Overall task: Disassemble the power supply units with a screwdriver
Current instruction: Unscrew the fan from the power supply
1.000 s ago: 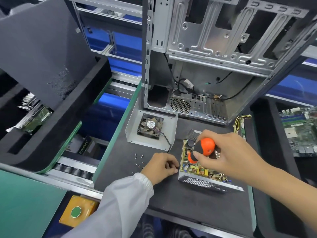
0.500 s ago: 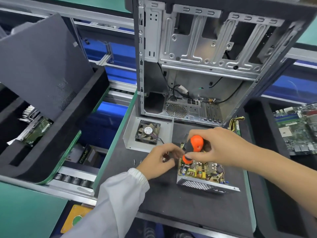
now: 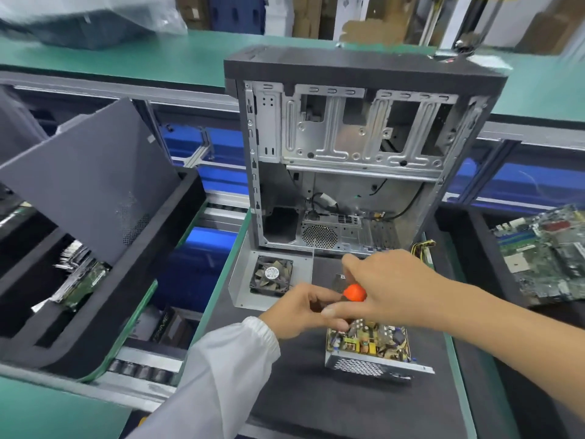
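The opened power supply unit [image 3: 370, 348] lies on the black mat, its circuit board exposed and its perforated wall facing me. Its removed cover with the fan [image 3: 272, 280] lies to the left, by the case. My right hand [image 3: 392, 289] grips the orange-handled screwdriver [image 3: 354, 293] just above the unit's far end. My left hand [image 3: 300, 308] has its fingers curled in against the screwdriver's lower part, under my right thumb. The fingertips and the tool's tip are hidden.
An empty computer case [image 3: 354, 172] stands upright behind the unit. A dark side panel [image 3: 88, 185] leans in a black foam tray [image 3: 133, 299] at left. Motherboards [image 3: 550, 255] fill a bin at right. A yellow cable bundle [image 3: 422, 247] lies by the case.
My left hand left the mat by the loose screws and rose to meet the screwdriver. My right hand lifted the tool off the board. The view tilted upward.
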`<state>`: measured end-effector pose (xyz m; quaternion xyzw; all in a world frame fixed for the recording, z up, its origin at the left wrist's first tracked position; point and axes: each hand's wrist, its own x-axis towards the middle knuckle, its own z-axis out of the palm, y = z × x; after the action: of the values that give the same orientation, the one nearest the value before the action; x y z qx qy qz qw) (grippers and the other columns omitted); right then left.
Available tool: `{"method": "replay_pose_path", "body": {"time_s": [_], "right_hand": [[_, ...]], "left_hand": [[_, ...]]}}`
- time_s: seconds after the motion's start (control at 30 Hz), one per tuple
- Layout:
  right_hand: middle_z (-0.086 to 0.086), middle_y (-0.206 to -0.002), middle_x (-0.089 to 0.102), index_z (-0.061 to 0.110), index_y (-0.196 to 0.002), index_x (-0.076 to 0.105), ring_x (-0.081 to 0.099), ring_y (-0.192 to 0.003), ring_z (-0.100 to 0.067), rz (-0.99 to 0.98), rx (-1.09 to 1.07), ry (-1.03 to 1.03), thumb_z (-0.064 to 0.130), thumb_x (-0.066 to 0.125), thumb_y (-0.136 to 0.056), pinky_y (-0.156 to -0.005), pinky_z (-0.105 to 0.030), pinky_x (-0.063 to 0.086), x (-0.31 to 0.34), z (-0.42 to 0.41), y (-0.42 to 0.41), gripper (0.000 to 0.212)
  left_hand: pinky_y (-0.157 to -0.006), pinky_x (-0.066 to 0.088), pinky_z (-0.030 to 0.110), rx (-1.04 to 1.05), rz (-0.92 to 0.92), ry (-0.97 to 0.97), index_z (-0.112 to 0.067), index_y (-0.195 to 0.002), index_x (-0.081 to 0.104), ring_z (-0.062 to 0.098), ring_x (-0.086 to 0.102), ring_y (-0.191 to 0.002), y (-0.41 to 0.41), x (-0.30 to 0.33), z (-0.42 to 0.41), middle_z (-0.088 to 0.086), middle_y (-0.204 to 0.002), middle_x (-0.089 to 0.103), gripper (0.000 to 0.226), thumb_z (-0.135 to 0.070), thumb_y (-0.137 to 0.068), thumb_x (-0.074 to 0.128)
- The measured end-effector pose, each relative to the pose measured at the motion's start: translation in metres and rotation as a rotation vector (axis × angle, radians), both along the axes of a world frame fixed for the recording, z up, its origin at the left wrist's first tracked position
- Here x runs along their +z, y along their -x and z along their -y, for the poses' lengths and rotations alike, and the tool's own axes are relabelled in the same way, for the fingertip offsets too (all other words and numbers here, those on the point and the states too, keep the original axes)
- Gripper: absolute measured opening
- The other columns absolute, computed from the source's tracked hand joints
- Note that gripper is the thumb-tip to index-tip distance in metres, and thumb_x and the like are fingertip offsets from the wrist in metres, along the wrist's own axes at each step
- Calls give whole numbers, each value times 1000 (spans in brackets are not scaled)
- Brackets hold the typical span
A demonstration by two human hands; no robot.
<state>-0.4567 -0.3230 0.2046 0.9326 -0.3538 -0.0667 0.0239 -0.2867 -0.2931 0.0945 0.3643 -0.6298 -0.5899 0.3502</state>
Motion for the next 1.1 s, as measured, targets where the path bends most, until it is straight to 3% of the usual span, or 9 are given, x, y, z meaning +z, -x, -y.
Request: {"method": "replay_pose_path", "body": {"time_s": [0.07,0.2,0.37,0.5,0.67,0.83,0.93,1.03,1.1], "right_hand": [[3,-72,58,15,-96,46,58,-67,-23,-52,24,147,78,12,-81,-48,-33,23,-2,-2,-4,73],[-3,-90,66,11,-106,46,65,-83,-27,-162,14,191,52,27,-101,-46,-30,18,-4,-4,-11,45],[-2,-81,61,19,-77,45,49,-67,-22,-165,-131,216,58,20,-98,-50,-28,20,-2,-12,-20,51],[-5,-96,64,15,-98,58,61,-83,-22,-271,-106,165,38,27,-104,-50,-24,22,-4,-10,-26,39],[-7,-98,67,10,-105,56,65,-89,-25,-280,-48,141,59,20,-98,-57,-29,32,-1,-8,-21,61],[-7,-94,63,10,-108,42,53,-97,-26,-119,-10,14,58,25,-97,-64,-35,34,-8,-9,-16,52],[-1,-77,49,14,-105,38,52,-91,-25,-59,32,-66,60,24,-96,-62,-35,33,-1,-9,-6,49],[-5,-79,56,12,-101,46,53,-73,-25,-86,71,105,72,22,-89,-51,-32,31,5,-6,3,65],[-6,-84,61,11,-99,53,52,-71,-24,-119,65,180,70,24,-90,-48,-29,25,3,-6,-1,66]], "left_hand": [[-88,53,29,-1,-23,-16,-29,-101,76,14,69,-91,6,2,3,-1,-95,75,25,-23,-78,80],[-84,49,15,-17,-81,4,-34,-104,73,3,67,-90,10,1,3,-12,-96,74,31,-11,-83,76],[-79,49,21,-25,-124,35,-34,-100,74,12,61,-82,3,-2,10,-12,-96,73,32,-8,-82,76],[-75,46,16,-77,-131,24,-31,-101,75,3,62,-80,-1,-1,16,-12,-90,71,31,-5,-83,74],[-90,45,16,-207,-54,-8,-21,-106,73,1,63,-101,-6,3,23,-17,-104,71,24,-6,-89,67],[-83,50,17,-206,20,-62,-21,-97,76,2,67,-90,-3,0,21,-13,-89,75,20,-10,-80,76],[-88,55,31,-124,38,-34,-13,-92,75,14,68,-90,2,0,17,0,-89,76,23,-22,-72,83],[-92,52,49,-52,36,-54,1,-97,71,28,67,-93,6,-3,15,24,-95,71,39,-26,-72,84],[-89,53,43,-31,55,-50,-6,-95,75,28,67,-91,6,-6,16,16,-92,73,34,-30,-73,83]]}}
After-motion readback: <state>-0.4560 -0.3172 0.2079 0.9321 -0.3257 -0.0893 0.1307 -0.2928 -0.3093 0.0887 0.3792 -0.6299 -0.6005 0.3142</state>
